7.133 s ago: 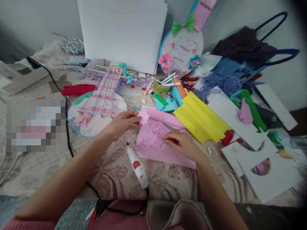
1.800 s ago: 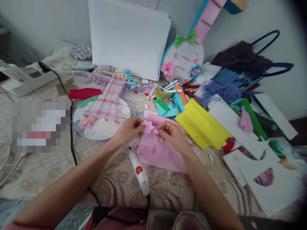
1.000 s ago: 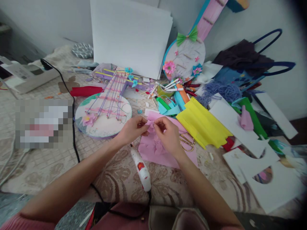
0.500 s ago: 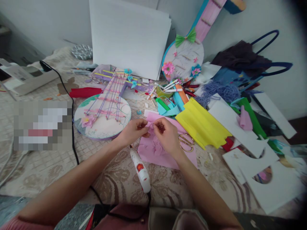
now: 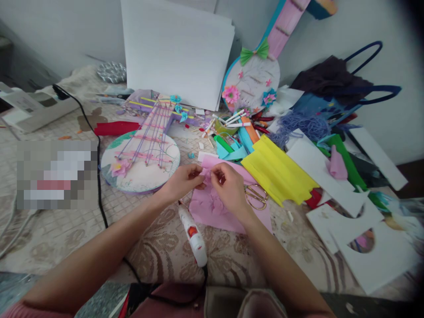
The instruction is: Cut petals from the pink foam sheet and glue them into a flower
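Observation:
My left hand [image 5: 186,180] and my right hand [image 5: 228,183] meet over a pink paper sheet [image 5: 245,221]. Fingertips of both pinch a small piece of pink crepe paper [image 5: 207,175], largely covered by the fingers. Cut pink paper pieces [image 5: 217,205] lie on the sheet just below. To the right of my right hand, gold-handled scissors [image 5: 256,196] rest partly on the sheet. A white glue gun [image 5: 193,238] lies below my left hand, its nozzle towards the hands. Left of my hands is a decorated cardboard string instrument [image 5: 142,163] with purple strings.
Yellow crepe paper [image 5: 278,170] and white board offcuts [image 5: 380,251] cover the right side. A second decorated instrument [image 5: 251,84] leans at the back beside a white board [image 5: 175,53]. Purple yarn [image 5: 303,126] lies near a blue bag [image 5: 344,104]. A black cord [image 5: 99,176] crosses the left.
The view has shifted very slightly. Both hands stay at the same spot, fingers still pinching the pink paper, with barely any movement.

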A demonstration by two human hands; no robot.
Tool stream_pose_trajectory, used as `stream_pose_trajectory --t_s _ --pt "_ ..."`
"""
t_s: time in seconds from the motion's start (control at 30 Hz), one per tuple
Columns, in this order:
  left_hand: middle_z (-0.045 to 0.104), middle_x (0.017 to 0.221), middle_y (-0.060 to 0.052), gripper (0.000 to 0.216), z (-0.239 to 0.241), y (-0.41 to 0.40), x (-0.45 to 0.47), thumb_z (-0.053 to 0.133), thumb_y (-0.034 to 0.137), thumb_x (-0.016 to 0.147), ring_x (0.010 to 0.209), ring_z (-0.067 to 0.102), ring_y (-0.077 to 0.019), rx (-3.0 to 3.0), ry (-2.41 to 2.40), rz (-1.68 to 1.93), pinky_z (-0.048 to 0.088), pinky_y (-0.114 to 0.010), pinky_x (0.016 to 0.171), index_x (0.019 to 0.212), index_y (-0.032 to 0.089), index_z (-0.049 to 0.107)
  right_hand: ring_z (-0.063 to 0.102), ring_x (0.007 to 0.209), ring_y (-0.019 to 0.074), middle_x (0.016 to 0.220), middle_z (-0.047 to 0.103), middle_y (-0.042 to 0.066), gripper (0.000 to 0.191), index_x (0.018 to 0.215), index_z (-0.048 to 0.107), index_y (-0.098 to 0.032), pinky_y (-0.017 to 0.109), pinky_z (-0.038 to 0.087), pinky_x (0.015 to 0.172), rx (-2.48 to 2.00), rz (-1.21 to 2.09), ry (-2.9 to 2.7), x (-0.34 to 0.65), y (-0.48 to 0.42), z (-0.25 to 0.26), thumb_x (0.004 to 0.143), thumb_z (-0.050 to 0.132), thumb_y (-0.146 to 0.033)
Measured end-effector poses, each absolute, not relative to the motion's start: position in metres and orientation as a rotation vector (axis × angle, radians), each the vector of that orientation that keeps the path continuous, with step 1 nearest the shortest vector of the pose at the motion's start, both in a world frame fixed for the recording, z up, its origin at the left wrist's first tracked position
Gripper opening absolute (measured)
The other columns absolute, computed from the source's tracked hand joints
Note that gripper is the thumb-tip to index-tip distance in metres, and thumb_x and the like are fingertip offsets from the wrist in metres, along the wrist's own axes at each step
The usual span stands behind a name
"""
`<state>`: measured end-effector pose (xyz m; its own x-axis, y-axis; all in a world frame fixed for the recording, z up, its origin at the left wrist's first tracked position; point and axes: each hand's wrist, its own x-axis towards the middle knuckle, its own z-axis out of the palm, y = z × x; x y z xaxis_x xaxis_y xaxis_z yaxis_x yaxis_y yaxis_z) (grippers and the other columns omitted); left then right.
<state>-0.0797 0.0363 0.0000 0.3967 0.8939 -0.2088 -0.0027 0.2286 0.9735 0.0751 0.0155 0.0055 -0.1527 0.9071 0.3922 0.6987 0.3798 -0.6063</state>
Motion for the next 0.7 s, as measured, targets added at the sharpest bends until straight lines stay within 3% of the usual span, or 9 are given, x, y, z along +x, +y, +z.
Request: stream_pose_trajectory --t_s 0.7 --pt "0.058 0.069 0.002 0.010 -0.0006 0.0370 -0.0794 0.060 0.018 0.072 0.062 0.063 -0.0102 1.123 0.940 0.794 0.053 -0.026 0.067 0.078 0.012 0.054 0.053 0.073 0.0176 0.081 0.057 0.003 0.010 0.086 0.050 -0.021 0.030 0.043 0.064 -1.383 0.357 -1.875 0.0747 0.0139 0.0055 0.079 0.048 -0.015"
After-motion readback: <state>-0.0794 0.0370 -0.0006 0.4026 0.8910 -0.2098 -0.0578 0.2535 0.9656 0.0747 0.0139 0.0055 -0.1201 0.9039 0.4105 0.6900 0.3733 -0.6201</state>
